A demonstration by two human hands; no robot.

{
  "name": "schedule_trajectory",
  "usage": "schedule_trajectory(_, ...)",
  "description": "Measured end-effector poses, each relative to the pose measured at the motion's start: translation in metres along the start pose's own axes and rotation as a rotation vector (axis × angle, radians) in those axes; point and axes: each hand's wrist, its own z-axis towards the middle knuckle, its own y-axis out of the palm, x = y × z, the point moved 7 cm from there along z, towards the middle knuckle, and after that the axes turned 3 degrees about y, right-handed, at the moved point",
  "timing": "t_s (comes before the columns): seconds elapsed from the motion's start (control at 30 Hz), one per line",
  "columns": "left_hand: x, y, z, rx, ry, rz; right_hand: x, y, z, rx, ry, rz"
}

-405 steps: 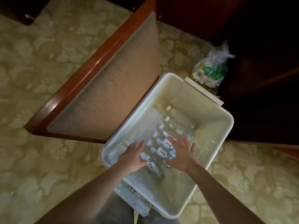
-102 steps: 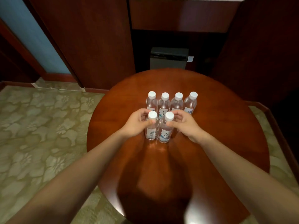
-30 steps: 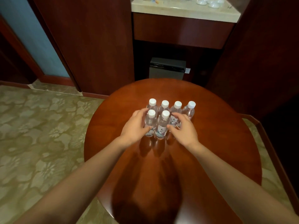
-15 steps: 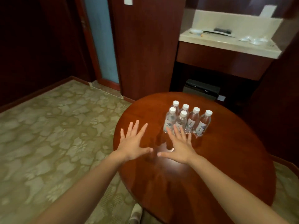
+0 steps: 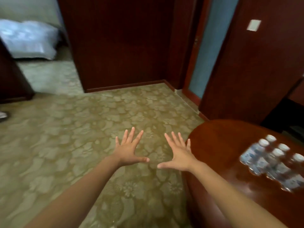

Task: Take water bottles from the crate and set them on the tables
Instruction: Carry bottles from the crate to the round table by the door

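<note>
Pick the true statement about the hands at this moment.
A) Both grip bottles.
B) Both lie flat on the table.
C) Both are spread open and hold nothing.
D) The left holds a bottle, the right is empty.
C: the left hand and right hand show straight, spread fingers with nothing in them, while the bottles stand untouched on the table to the right.
</note>
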Motion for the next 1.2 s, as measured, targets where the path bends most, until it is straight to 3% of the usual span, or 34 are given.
schedule_trajectory(0.27, -0.166, -0.028, -0.104, 0.071, -0.302, -0.023, -0.183, 0.043, 0.072, -0.089, -0.252, -0.158)
schedule_trajectory(0.63, -0.419, -0.058, -0.301, 0.129, -0.752, -0.046, -0.5, 0.147, 0.124, -0.172, -0.589, -0.295)
schedule_trajectory(1.2, -0.609, -0.026, -0.586, 0.261, -1.394, -0.29, -0.88, 0.311, 0.07, -0.405, -1.201, -0.479)
